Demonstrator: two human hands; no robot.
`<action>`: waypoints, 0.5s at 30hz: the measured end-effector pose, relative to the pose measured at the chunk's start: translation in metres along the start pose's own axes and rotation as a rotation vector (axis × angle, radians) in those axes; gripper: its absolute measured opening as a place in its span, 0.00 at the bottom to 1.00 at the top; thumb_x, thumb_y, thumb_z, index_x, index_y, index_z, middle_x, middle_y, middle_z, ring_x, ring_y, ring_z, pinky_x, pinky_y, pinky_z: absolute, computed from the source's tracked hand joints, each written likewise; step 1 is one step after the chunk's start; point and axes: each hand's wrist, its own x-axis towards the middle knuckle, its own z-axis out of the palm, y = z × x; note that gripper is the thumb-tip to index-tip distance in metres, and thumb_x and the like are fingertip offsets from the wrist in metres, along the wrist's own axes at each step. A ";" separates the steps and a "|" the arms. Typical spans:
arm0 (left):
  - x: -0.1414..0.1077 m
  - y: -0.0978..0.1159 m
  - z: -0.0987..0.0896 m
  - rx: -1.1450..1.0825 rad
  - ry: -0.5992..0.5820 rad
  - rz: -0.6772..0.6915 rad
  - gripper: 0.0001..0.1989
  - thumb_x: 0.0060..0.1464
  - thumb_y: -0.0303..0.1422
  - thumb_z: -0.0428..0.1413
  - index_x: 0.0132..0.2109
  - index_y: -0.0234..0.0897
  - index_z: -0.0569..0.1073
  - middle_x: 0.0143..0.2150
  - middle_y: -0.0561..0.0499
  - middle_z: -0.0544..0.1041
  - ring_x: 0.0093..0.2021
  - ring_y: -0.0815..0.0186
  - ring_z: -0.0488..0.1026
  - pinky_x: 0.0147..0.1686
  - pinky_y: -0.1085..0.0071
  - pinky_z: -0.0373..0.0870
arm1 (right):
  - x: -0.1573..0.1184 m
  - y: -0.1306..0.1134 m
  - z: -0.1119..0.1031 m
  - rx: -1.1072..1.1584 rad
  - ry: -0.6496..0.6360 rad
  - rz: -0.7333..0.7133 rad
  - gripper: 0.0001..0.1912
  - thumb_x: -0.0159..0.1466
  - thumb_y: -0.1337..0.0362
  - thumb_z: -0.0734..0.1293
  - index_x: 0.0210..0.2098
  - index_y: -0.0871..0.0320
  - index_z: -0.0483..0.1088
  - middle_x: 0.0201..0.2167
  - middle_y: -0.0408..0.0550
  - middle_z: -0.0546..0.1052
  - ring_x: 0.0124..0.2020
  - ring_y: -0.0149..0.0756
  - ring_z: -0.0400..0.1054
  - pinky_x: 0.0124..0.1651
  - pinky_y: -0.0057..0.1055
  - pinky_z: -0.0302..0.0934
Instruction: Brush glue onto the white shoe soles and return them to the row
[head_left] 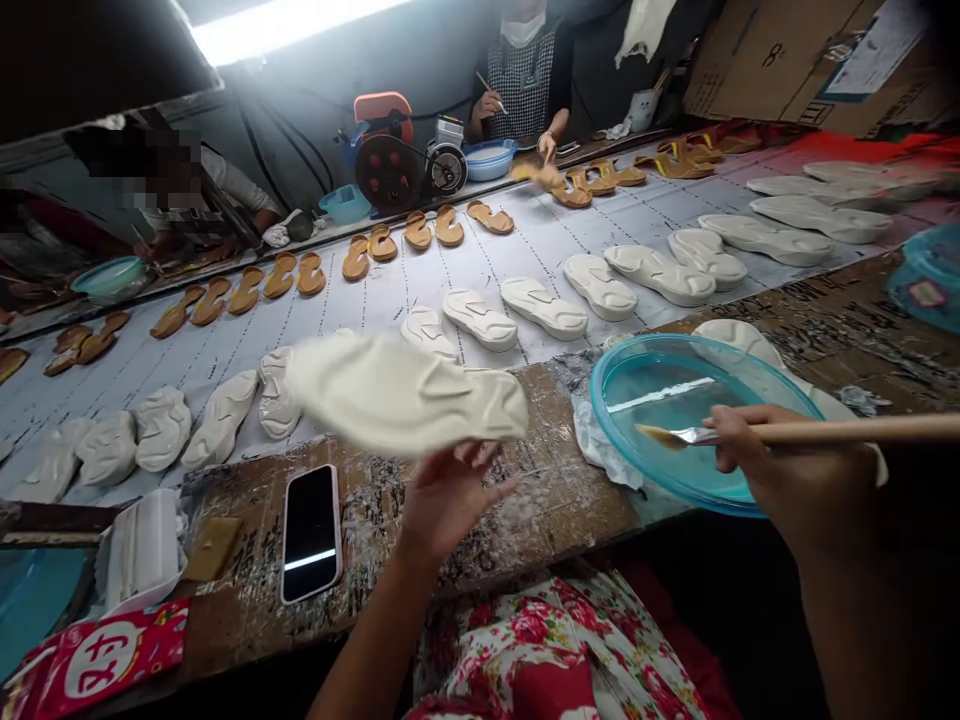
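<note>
My left hand (448,497) holds a white shoe sole (397,395) from underneath, its fingers partly hidden behind it. The sole is lifted above the board and its toe end is blurred by motion. A wooden-handled brush (847,432) is gripped in my right hand (780,480). The brush tip points left, over a round turquoise basin (622,455) with clear liquid in it. More white soles (544,308) lie in a row on the white belt (360,310) just beyond my hands. Another white sole (739,338) rests partly behind the basin.
A phone (311,535) lies on the stained cardboard (525,500), left of my left arm. Near it are a white tub (142,550) and a red packet (105,655). Tan soles (420,231) line the belt's far side, where a masked person (521,90) works beside a motor (390,165).
</note>
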 end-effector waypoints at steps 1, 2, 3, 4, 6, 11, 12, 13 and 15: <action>0.002 -0.006 -0.007 0.017 -0.056 -0.107 0.21 0.58 0.39 0.37 0.42 0.50 0.75 0.47 0.58 0.76 0.56 0.53 0.63 0.48 0.52 0.65 | 0.003 0.006 0.004 -0.049 -0.003 0.036 0.15 0.58 0.56 0.63 0.22 0.60 0.69 0.13 0.42 0.66 0.16 0.26 0.61 0.21 0.23 0.55; 0.004 -0.011 -0.014 0.034 -0.107 -0.209 0.25 0.58 0.44 0.34 0.44 0.49 0.75 0.47 0.55 0.76 0.54 0.49 0.65 0.47 0.48 0.64 | 0.006 0.011 0.010 -0.092 -0.016 0.063 0.17 0.57 0.52 0.63 0.21 0.60 0.69 0.12 0.43 0.65 0.15 0.27 0.61 0.22 0.25 0.53; 0.007 -0.017 -0.021 0.050 -0.143 -0.290 0.29 0.57 0.47 0.31 0.46 0.47 0.74 0.47 0.53 0.76 0.51 0.48 0.67 0.47 0.47 0.62 | 0.008 0.015 0.015 -0.127 -0.040 0.082 0.20 0.55 0.49 0.64 0.20 0.60 0.70 0.11 0.44 0.65 0.15 0.30 0.61 0.22 0.27 0.52; 0.010 -0.021 -0.027 0.060 -0.166 -0.347 0.31 0.56 0.49 0.30 0.49 0.46 0.73 0.47 0.51 0.76 0.48 0.48 0.69 0.47 0.48 0.62 | 0.009 0.018 0.020 -0.151 -0.073 0.095 0.22 0.53 0.46 0.63 0.19 0.60 0.70 0.11 0.45 0.65 0.16 0.32 0.62 0.23 0.28 0.52; 0.017 -0.029 -0.037 0.055 -0.180 -0.395 0.32 0.56 0.49 0.29 0.52 0.44 0.71 0.48 0.50 0.75 0.45 0.51 0.71 0.49 0.50 0.60 | 0.010 0.022 0.027 -0.164 -0.145 0.112 0.25 0.50 0.42 0.63 0.17 0.59 0.70 0.10 0.45 0.65 0.17 0.35 0.63 0.24 0.29 0.52; 0.024 -0.037 -0.037 -0.036 -0.147 -0.349 0.31 0.54 0.49 0.33 0.48 0.38 0.73 0.46 0.49 0.76 0.53 0.51 0.67 0.55 0.48 0.55 | 0.008 0.018 0.016 -0.103 -0.101 0.165 0.23 0.53 0.45 0.63 0.19 0.60 0.69 0.11 0.44 0.64 0.14 0.29 0.58 0.21 0.27 0.50; 0.023 -0.036 -0.033 -0.035 -0.140 -0.335 0.31 0.54 0.49 0.34 0.48 0.39 0.73 0.46 0.50 0.76 0.55 0.51 0.65 0.56 0.48 0.54 | 0.007 0.015 0.012 -0.068 -0.086 0.169 0.21 0.55 0.47 0.63 0.19 0.59 0.68 0.10 0.43 0.63 0.13 0.27 0.56 0.19 0.26 0.49; 0.021 -0.035 -0.028 -0.020 -0.136 -0.334 0.30 0.54 0.49 0.34 0.47 0.40 0.73 0.46 0.50 0.76 0.57 0.51 0.63 0.56 0.48 0.54 | 0.005 0.012 0.008 -0.023 -0.082 0.165 0.20 0.56 0.50 0.63 0.19 0.59 0.67 0.10 0.42 0.61 0.12 0.25 0.55 0.17 0.25 0.48; 0.017 -0.029 -0.016 0.025 -0.117 -0.356 0.28 0.55 0.47 0.34 0.48 0.44 0.73 0.47 0.51 0.76 0.59 0.51 0.59 0.55 0.48 0.57 | -0.001 0.002 0.005 0.093 -0.092 0.123 0.16 0.59 0.54 0.62 0.20 0.58 0.66 0.10 0.41 0.60 0.12 0.24 0.54 0.16 0.23 0.48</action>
